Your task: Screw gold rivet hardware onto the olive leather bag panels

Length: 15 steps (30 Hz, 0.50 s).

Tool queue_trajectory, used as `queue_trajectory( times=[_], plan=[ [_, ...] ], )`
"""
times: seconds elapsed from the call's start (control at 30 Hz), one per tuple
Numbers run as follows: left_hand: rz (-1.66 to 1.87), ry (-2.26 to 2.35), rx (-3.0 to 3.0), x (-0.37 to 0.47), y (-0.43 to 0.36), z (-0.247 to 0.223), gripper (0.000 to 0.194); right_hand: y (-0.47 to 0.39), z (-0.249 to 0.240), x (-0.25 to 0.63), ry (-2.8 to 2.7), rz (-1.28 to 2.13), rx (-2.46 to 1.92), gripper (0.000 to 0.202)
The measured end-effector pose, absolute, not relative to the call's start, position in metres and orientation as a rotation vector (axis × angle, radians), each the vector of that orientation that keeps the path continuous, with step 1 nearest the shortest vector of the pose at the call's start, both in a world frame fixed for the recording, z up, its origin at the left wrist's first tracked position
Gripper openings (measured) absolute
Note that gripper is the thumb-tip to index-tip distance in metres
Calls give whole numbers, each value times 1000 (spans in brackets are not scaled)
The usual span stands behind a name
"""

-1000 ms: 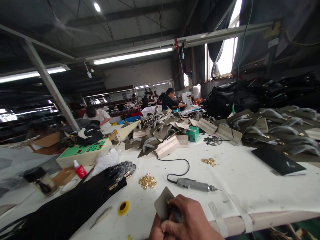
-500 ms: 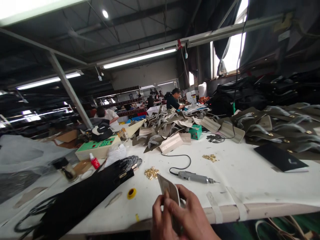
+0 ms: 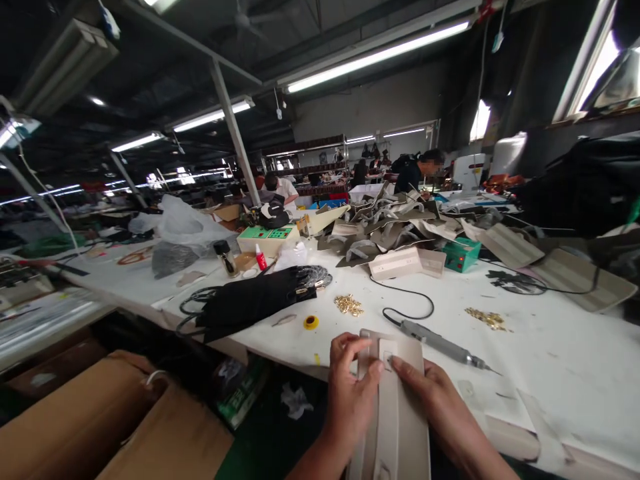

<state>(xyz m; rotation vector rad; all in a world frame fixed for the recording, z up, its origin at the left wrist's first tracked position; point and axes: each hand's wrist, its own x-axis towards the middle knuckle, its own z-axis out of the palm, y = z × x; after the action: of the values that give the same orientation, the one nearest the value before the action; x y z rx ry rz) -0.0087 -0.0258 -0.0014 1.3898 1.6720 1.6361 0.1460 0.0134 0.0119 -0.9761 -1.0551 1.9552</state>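
My left hand (image 3: 353, 387) grips the left edge of a beige panel (image 3: 413, 413), its thumb lying on the face. A raised strip with a small rectangular patch near the top runs down the panel. My right hand (image 3: 445, 400) holds the right side, with the thumb pressed beside that patch. The panel's lower end leaves the picture. Just beyond it a grey electric screwdriver (image 3: 440, 343) lies on the white table (image 3: 565, 360), its bit pointing right. Small gold-coloured metal fittings form one pile (image 3: 349, 305) behind my left hand and another pile (image 3: 487, 319) farther right.
A yellow ring (image 3: 311, 323) and a black strapped piece (image 3: 250, 300) lie on the left. Behind stand a green-topped control box (image 3: 265, 240), a green box (image 3: 461, 255) and heaped panels (image 3: 385, 233). Cardboard boxes (image 3: 120, 413) sit below the table's left edge. People work farther back.
My view has swung left. The panel, seen nearly edge-on before, now faces me with its strip showing. My hands have spread to its opposite sides.
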Motion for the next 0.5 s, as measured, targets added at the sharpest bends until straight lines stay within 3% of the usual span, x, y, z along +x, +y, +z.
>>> queue_trajectory(
  times=[0.1,0.17,0.37,0.5],
  plan=[
    [1591,1430,997,-16,-17,-15,63,17,3,144,-1080,2008,-989,61],
    [1495,1300,878,-21,-13,-24,70,22,-5,143,-1129,2017,-1018,61],
    [1302,1427,907,-33,-2,-41,39,44,-29,141,-1322,1976,-1067,51],
    [1228,1460,917,-38,15,-50,35,70,-38,140,-1529,1856,-1161,38]
  ],
)
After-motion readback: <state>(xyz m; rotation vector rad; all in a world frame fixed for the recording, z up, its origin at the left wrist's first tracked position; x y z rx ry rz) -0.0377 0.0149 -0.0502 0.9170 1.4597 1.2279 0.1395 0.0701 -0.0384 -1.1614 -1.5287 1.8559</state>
